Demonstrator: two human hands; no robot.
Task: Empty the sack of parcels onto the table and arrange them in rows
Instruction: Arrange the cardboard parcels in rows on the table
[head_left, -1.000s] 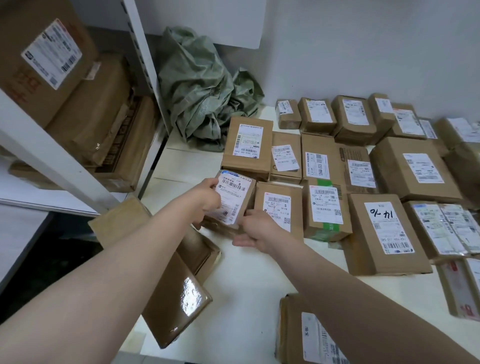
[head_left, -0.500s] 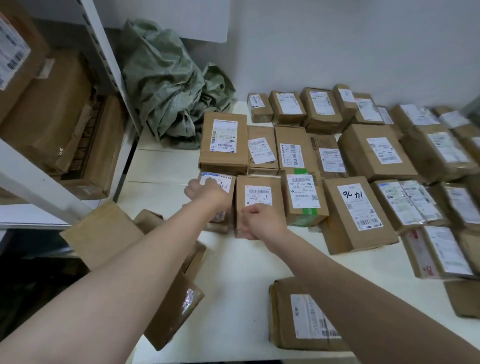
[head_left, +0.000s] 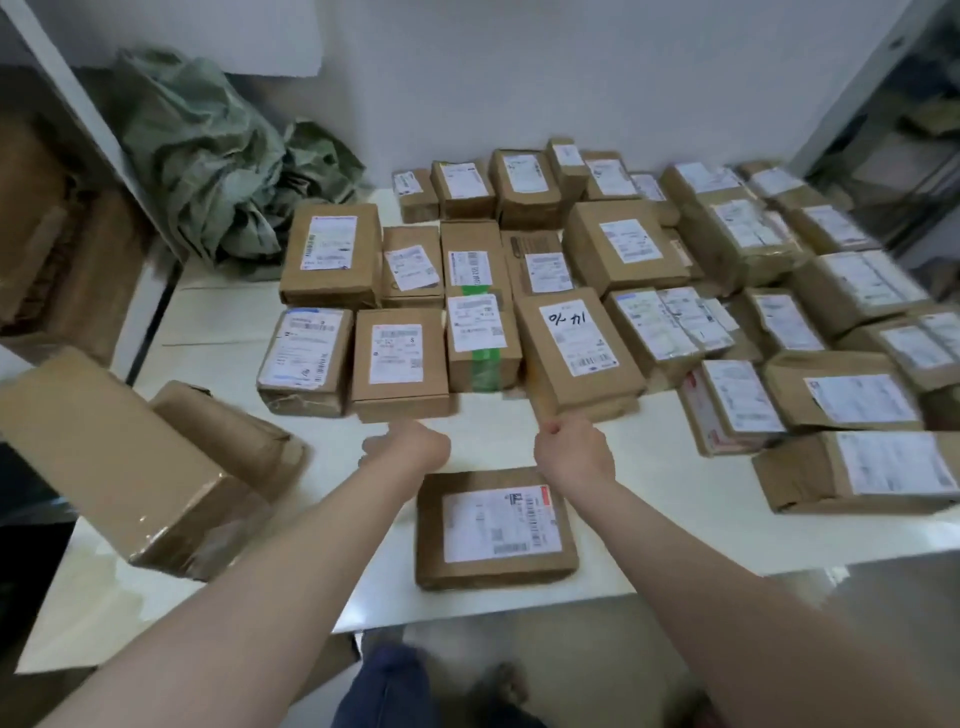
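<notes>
Here, just beyond the flat parcel (head_left: 496, 527), the right hand (head_left: 571, 449) makes an empty fist; the left hand (head_left: 413, 447) is too blurred to tell. Rows of parcels (head_left: 400, 358) lie farther beyond.

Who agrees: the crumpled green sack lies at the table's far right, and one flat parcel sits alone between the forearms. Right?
Wrong side: the head view shows the green sack crumpled at the far left of the table. The flat parcel does sit alone between the forearms.
</notes>
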